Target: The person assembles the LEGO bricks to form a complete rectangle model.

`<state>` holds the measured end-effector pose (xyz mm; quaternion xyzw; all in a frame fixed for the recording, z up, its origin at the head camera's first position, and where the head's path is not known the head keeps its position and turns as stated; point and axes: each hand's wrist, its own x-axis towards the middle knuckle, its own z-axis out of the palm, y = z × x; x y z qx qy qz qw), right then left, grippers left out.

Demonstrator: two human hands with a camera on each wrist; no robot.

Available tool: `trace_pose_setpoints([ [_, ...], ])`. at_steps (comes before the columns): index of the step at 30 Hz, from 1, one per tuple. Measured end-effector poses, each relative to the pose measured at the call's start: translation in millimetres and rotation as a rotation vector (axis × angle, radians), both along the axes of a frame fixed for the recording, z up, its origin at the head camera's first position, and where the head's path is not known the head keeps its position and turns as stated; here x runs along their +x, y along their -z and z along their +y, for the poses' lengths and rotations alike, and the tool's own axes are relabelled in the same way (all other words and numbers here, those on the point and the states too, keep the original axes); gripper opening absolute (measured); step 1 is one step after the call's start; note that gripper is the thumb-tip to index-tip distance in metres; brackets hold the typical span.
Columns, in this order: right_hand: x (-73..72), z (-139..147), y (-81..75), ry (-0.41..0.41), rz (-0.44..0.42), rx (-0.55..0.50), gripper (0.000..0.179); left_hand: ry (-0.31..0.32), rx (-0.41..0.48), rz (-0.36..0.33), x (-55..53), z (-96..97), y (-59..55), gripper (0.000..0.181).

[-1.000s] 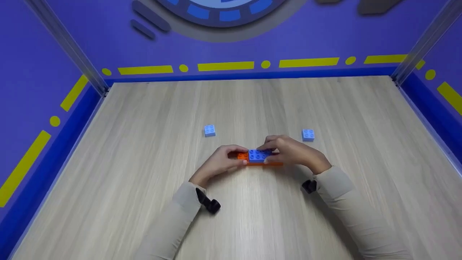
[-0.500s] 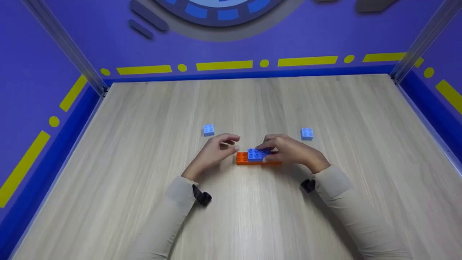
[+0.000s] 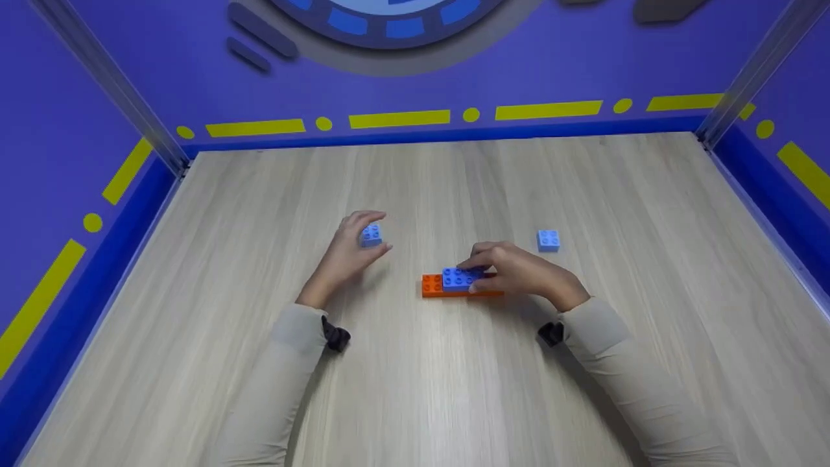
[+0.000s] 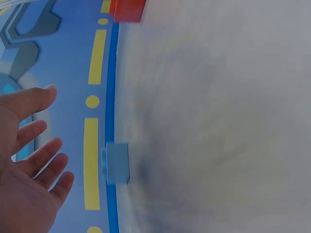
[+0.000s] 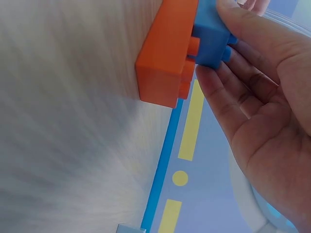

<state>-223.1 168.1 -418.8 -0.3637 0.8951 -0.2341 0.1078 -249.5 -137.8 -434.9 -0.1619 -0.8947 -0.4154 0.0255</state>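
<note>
A long orange toy building brick (image 3: 432,286) lies on the table, and a blue brick (image 3: 452,279) sits on its studs. Thumb and fingers of my right hand (image 3: 522,271) pinch the blue brick; in the right wrist view, that blue brick (image 5: 209,34) rests against the orange brick's (image 5: 165,63) studded face. My left hand (image 3: 340,256) is spread around a small light blue brick (image 3: 371,235), thumb on the near side and fingers beyond it. From the left wrist, the open hand (image 4: 24,174) shows apart from the light blue brick (image 4: 118,163).
Another small light blue brick (image 3: 548,240) stands on the wooden table (image 3: 415,389), beyond my right hand. Purple-blue walls with yellow markings, such as the back wall (image 3: 557,65), enclose the table at the back and both sides.
My left hand has let go of the orange brick and moved left and away from me to the light blue brick. My right hand keeps its hold on the blue brick.
</note>
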Motion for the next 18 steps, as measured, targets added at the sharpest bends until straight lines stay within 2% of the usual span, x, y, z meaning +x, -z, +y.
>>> trace_pose_setpoints([
  [7,-0.4,0.0,0.6,-0.007,-0.004,0.009,0.035,-0.027,-0.121,-0.059,-6.8,-11.3,0.9,0.058],
  [14,-1.0,0.1,1.1,-0.012,-0.003,0.006,0.035,-0.064,-0.225,-0.150,-9.4,-12.0,1.9,0.060],
  [18,-0.7,0.4,0.2,-0.006,-0.006,0.012,0.035,-0.062,-0.269,-0.173,-11.8,-11.3,3.0,0.059],
])
